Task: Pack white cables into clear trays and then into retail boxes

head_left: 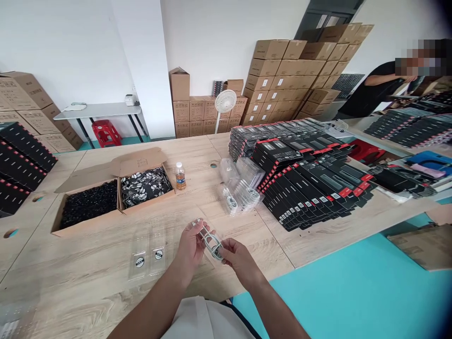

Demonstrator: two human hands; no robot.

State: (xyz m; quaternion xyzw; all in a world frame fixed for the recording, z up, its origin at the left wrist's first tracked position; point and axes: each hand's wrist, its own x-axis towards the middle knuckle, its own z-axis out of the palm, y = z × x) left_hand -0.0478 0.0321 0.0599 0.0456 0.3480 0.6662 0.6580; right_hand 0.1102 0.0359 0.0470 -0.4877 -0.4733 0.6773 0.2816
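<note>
Both hands hold one clear plastic blister tray with a coiled white cable (209, 239) in it, just above the wooden table (88, 278). My left hand (189, 249) grips its upper left end with closed fingers. My right hand (237, 256) pinches its lower right end. Two empty clear trays with round stickers (148, 256) lie flat on the table left of my hands. A heap of filled clear trays (240, 188) sits beyond my hands, towards the right.
An open cardboard box (113, 193) with black parts and a patterned bag stands at left, a small water bottle (180, 176) beside it. Stacks of black-and-red packages (307, 179) fill the right. Another person (384, 89) works at the far right. Cartons (289, 75) and a fan (225, 103) stand behind.
</note>
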